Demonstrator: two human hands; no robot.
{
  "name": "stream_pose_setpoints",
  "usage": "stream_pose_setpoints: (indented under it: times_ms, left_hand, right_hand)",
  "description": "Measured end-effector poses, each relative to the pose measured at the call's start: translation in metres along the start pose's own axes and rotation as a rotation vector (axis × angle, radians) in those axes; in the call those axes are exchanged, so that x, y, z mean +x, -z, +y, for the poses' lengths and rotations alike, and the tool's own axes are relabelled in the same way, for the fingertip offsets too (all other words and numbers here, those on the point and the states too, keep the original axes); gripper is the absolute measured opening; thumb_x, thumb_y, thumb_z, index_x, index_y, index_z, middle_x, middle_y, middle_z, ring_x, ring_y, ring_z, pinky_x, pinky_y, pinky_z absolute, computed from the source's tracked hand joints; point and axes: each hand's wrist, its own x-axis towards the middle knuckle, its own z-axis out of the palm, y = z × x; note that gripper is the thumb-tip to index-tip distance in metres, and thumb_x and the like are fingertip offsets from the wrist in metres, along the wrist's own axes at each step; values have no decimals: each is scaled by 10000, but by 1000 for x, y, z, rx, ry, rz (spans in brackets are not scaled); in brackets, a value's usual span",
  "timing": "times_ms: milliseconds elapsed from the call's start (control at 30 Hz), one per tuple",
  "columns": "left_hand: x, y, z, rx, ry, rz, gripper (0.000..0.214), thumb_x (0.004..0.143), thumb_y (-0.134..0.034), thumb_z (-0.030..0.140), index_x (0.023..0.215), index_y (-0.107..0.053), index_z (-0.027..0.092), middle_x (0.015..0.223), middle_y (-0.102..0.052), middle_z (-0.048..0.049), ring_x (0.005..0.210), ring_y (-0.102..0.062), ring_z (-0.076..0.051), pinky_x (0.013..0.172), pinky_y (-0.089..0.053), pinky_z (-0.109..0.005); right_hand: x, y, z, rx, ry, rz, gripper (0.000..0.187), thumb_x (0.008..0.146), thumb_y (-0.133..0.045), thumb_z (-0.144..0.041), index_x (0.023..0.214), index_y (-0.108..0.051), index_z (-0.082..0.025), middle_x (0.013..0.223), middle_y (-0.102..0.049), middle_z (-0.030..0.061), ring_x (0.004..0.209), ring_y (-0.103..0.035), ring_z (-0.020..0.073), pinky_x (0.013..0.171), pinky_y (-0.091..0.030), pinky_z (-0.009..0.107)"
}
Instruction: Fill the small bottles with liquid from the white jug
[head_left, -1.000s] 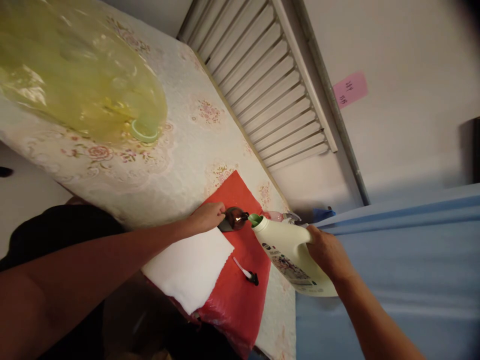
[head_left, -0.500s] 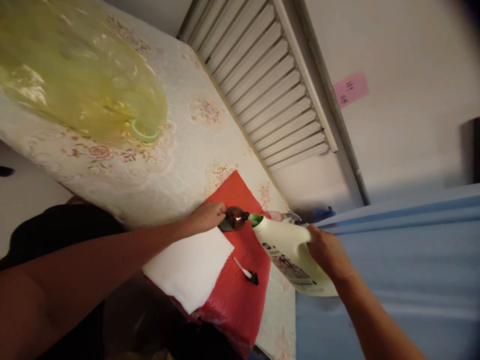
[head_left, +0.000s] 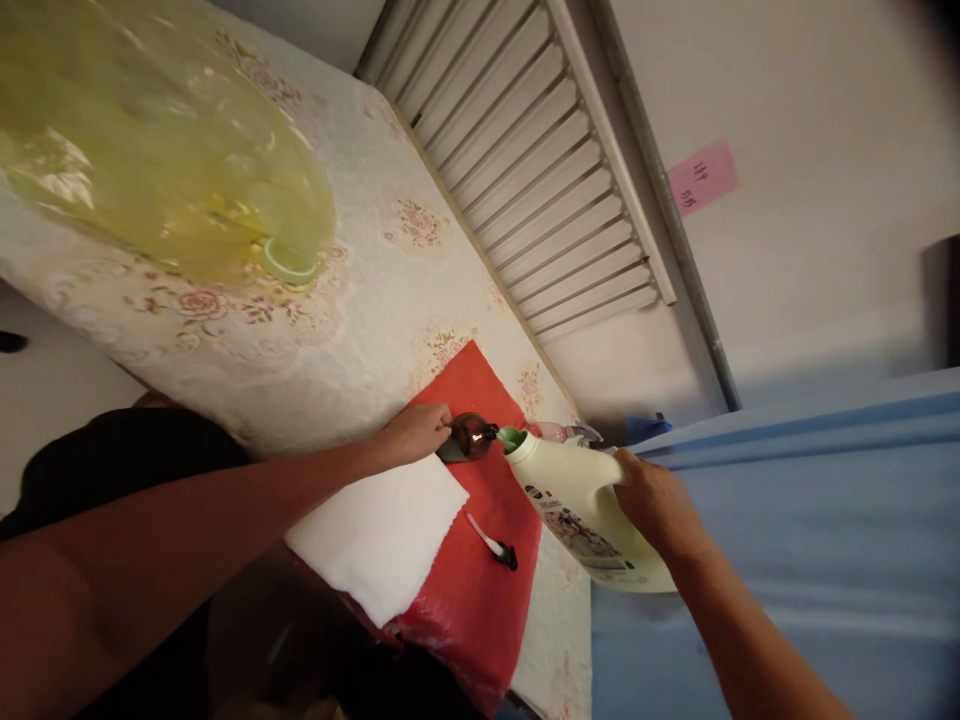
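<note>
My left hand (head_left: 415, 432) is closed around a small dark brown bottle (head_left: 469, 436) that stands on a red mat (head_left: 480, 570). My right hand (head_left: 651, 500) grips the handle of a large cream detergent jug (head_left: 581, 510), tilted so that its green spout (head_left: 510, 438) meets the small bottle's mouth. A black pump cap with a white tube (head_left: 495, 547) lies on the mat below the bottle. A white paper towel (head_left: 379, 535) lies on the mat beside my left wrist.
The mat lies on a table with a floral cloth (head_left: 360, 300). A large yellow-green translucent plastic bag (head_left: 157, 150) sits at the table's far left. A pink spray bottle (head_left: 559, 432) lies behind the jug. A louvred shutter (head_left: 540, 160) and blue bedding (head_left: 810, 520) border the table.
</note>
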Motion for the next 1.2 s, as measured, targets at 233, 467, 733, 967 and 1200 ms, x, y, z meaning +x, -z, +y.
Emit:
stream_pose_setpoints:
  times_ms: [233, 467, 733, 967, 1200]
  left_hand:
    - [-1, 1, 0, -7, 9, -4, 139, 780, -507, 199, 858, -622, 198, 767, -671, -3, 699, -590, -156, 582, -355, -250]
    - [0, 0, 0, -8, 16, -7, 130, 785, -505, 197, 851, -617, 202, 774, -682, 3, 706, -603, -148, 571, -354, -237]
    - [0, 0, 1, 3, 22, -13, 133, 781, -507, 207, 852, -620, 209, 762, -682, 5, 702, -610, -159, 569, -365, -243]
    - [1, -1, -2, 3, 22, -15, 109, 791, -509, 211, 842, -605, 213, 755, -680, 11, 694, -611, -152, 561, -360, -239]
    - [-1, 1, 0, -10, 21, -12, 99, 790, -513, 204, 835, -601, 209, 759, -682, 11, 699, -616, -148, 552, -355, -235]
  right_hand:
    - [1, -3, 1, 4, 7, 9, 222, 847, -444, -77, 1006, -565, -174, 950, -734, 111, 850, -683, 228, 671, -322, 290]
    - [1, -3, 2, 5, 14, 12, 225, 836, -459, -84, 1014, -568, -168, 958, -733, 118, 850, -679, 230, 667, -314, 288]
    - [0, 1, -1, 2, 9, 3, 231, 843, -450, -78, 1011, -576, -173, 938, -736, 111, 828, -672, 217, 657, -306, 287]
    - [0, -2, 1, -12, 8, 9, 235, 835, -456, -85, 1017, -572, -178, 942, -738, 107, 832, -678, 220, 660, -315, 288]
    - [0, 0, 0, -12, 6, 8, 232, 846, -436, -90, 1013, -574, -174, 939, -737, 115, 844, -684, 230, 666, -327, 293]
